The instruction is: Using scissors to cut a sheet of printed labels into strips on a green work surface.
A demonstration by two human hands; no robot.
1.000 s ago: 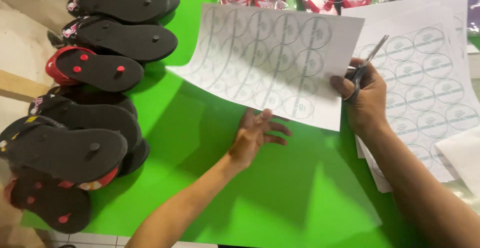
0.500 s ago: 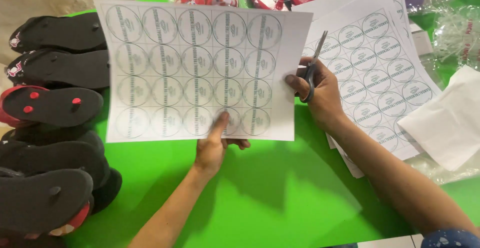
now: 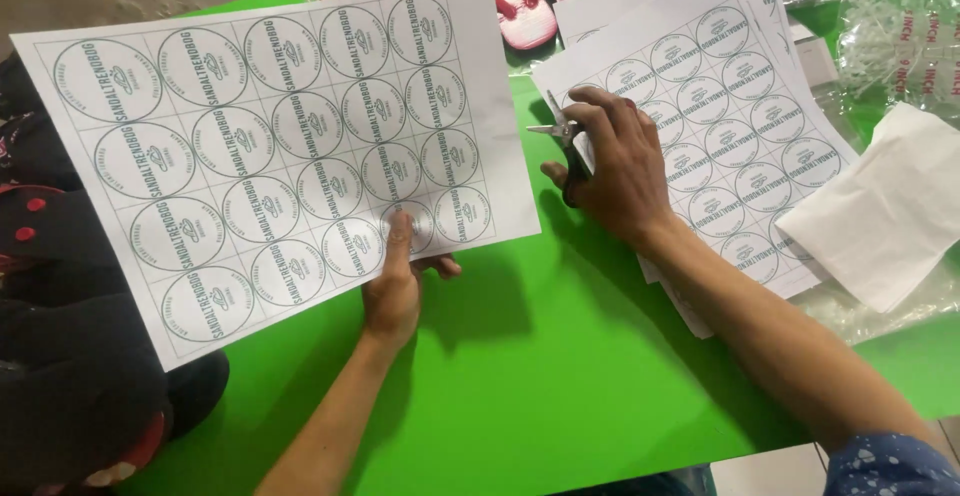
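Left hand (image 3: 392, 291) pinching near edge of label sheet (image 3: 270, 146), thumb on top, fingers under, so sheet lifts flat off green table (image 3: 560, 376) w/ printed side up for viewing. Right hand (image 3: 615, 171) closed round black-handled scissors (image 3: 562, 151), blades pointing left, resting on stack of same sheets (image 3: 740, 126) at right. Thin white paper, grid of round printed labels. Dark rubber flip-flops (image 3: 70, 356) piled at left; white folded paper (image 3: 880, 206) far right.

A white sheet of round labels (image 3: 270, 146) (four rows of green-ringed circles in a ruled grid) is held up tilted above the green desk, pinched at its lower edge. Small scissors (image 3: 567, 151), blades closed, dark handles, point left beside its right edge.
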